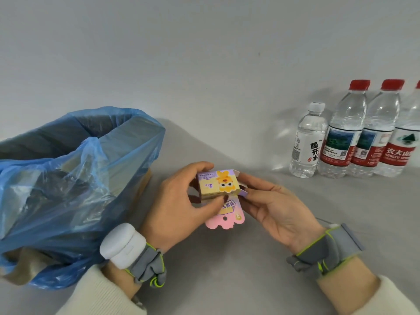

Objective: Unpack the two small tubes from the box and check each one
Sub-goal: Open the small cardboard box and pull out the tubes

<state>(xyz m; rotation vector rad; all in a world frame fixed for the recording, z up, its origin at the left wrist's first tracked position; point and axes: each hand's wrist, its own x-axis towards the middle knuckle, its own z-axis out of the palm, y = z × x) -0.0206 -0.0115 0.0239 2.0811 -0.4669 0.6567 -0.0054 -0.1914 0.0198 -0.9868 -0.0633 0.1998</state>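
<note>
A small yellow and purple box (217,185) with an orange cartoon animal on it is held above the grey table, printed side up and upside down to me. My left hand (181,201) grips its left end with thumb and fingers. My right hand (275,208) holds its right end, where a purple flap stands open. A pink hang tab (227,218) with a hole hangs below the box. No tubes are visible; the inside of the box is hidden.
A bin lined with a blue plastic bag (68,178) stands at the left, close to my left wrist. Several water bottles (354,133) stand against the wall at the back right. The grey table (227,269) spreads in front of me.
</note>
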